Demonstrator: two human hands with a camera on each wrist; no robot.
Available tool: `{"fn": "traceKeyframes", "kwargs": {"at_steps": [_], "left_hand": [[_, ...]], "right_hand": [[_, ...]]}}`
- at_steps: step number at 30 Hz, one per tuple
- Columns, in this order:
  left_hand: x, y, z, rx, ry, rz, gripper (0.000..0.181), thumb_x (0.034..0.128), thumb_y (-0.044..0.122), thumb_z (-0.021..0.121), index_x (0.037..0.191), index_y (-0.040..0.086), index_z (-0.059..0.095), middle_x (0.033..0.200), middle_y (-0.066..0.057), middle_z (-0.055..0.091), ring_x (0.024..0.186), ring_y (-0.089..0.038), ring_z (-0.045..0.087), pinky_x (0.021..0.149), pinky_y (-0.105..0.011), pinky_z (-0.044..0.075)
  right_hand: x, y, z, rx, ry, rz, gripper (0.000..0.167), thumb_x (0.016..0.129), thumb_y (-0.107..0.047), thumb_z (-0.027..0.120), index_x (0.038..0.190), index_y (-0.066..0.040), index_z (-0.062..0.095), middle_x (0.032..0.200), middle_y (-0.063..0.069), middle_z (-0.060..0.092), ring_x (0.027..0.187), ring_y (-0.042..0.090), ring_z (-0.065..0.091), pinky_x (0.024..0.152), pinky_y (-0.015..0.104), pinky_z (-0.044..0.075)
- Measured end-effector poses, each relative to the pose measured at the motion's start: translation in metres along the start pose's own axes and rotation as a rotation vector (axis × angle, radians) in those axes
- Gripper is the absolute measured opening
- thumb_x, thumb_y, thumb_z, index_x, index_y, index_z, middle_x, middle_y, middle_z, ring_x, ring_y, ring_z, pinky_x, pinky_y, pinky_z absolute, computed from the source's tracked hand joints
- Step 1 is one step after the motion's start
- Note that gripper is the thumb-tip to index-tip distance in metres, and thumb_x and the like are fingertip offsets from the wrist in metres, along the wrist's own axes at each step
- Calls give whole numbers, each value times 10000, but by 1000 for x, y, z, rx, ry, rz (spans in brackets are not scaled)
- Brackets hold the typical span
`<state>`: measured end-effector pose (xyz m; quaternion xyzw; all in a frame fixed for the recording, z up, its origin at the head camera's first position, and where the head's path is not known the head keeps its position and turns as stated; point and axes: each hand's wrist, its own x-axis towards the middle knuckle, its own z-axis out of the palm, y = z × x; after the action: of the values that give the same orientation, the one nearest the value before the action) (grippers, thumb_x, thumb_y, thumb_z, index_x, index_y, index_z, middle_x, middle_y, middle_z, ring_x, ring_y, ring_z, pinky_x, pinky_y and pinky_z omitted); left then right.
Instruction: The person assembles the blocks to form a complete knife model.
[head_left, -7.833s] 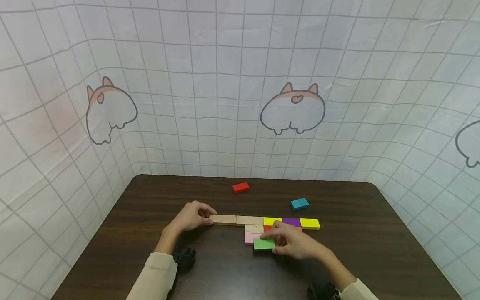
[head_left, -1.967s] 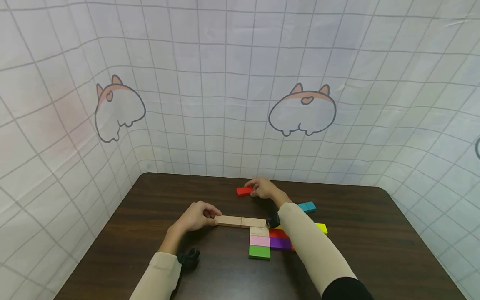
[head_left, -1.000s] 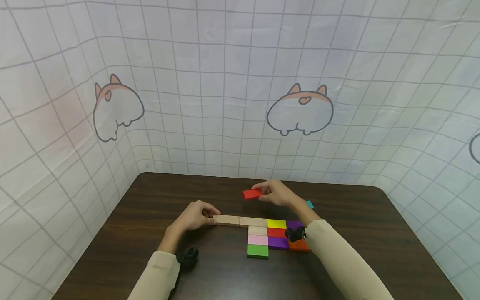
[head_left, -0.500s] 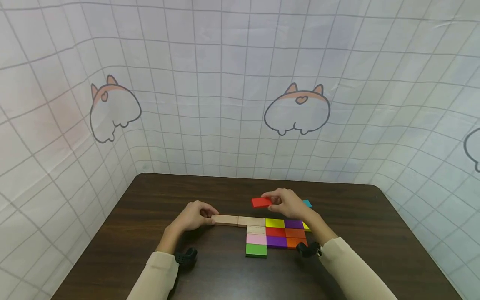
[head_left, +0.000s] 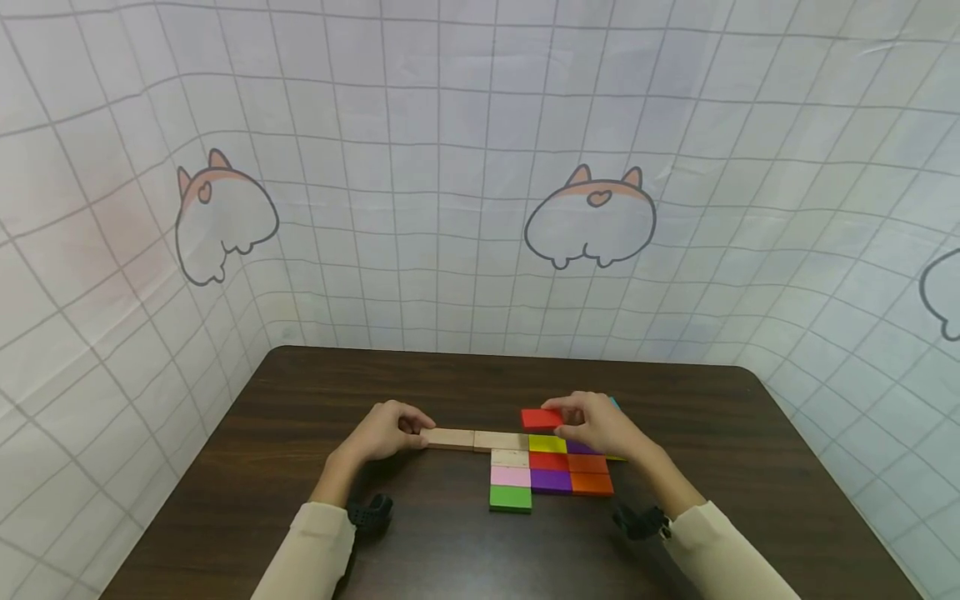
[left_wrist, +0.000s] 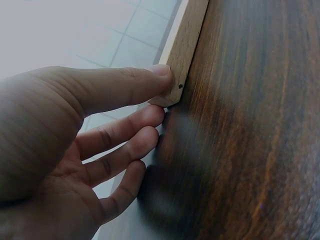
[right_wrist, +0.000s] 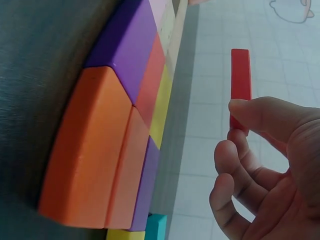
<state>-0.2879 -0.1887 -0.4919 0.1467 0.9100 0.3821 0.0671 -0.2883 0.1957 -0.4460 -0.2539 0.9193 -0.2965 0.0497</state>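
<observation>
At the left end of the row, my left hand point(head_left: 384, 432) pinches the tip of a plain wooden block point(head_left: 448, 438); its thumb lies along that block's side in the left wrist view. My right hand point(head_left: 600, 423) holds a red block point(head_left: 536, 418) by one end between thumb and fingertips. In the right wrist view this red block point(right_wrist: 240, 75) is held off the tabletop. It hovers just behind a yellow block point(head_left: 547, 443) of the flat layout. Purple and yellow blocks at the row's right end are partly covered by the right hand.
Nearer the front lie a pink block point(head_left: 511, 476), a green block point(head_left: 510, 498), a purple block point(head_left: 551, 481) and orange blocks point(head_left: 591, 484), edge to edge. A teal block point(right_wrist: 156, 226) shows partly behind the right hand. The dark table point(head_left: 337, 375) meets a gridded cloth backdrop point(head_left: 420, 208).
The green block was set down in front of the pink one. My right hand then took the red block from the back and brought it rightward and nearer. My left hand stayed put.
</observation>
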Motion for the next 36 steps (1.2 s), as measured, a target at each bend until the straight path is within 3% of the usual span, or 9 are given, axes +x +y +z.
{"fn": "traceKeyframes", "kwargs": {"at_steps": [9, 18, 25, 36], "left_hand": [[0, 1, 0, -11, -2, -6, 192, 868, 125, 819, 1052, 176, 800, 865, 38, 691, 749, -134, 602, 668, -297, 510], [2, -2, 1, -7, 2, 6, 203, 860, 131, 826, 1054, 184, 801, 874, 37, 692, 758, -134, 604, 675, -299, 514], [1, -3, 1, -15, 4, 2, 203, 863, 129, 823, 1057, 185, 800, 885, 34, 694, 766, -137, 607, 684, -304, 518], [0, 0, 0, -2, -2, 1, 207, 867, 135, 821, 1068, 175, 799, 895, 23, 705, 766, -127, 617, 680, -284, 522]], "right_hand": [[-29, 4, 3, 20, 4, -18, 386, 916, -116, 752, 1299, -119, 703, 789, -59, 583, 626, 88, 499, 548, 234, 439], [-57, 13, 11, -7, 19, 12, 386, 898, -176, 782, 1278, -139, 721, 810, -65, 547, 669, 61, 466, 567, 216, 394], [-72, 16, 19, 46, -14, 63, 422, 893, -204, 796, 1303, -155, 711, 831, -45, 545, 682, 71, 479, 589, 215, 412], [-85, 7, 30, 52, -34, 50, 376, 881, -179, 802, 1248, -132, 732, 798, -79, 549, 648, 25, 473, 576, 213, 413]]}}
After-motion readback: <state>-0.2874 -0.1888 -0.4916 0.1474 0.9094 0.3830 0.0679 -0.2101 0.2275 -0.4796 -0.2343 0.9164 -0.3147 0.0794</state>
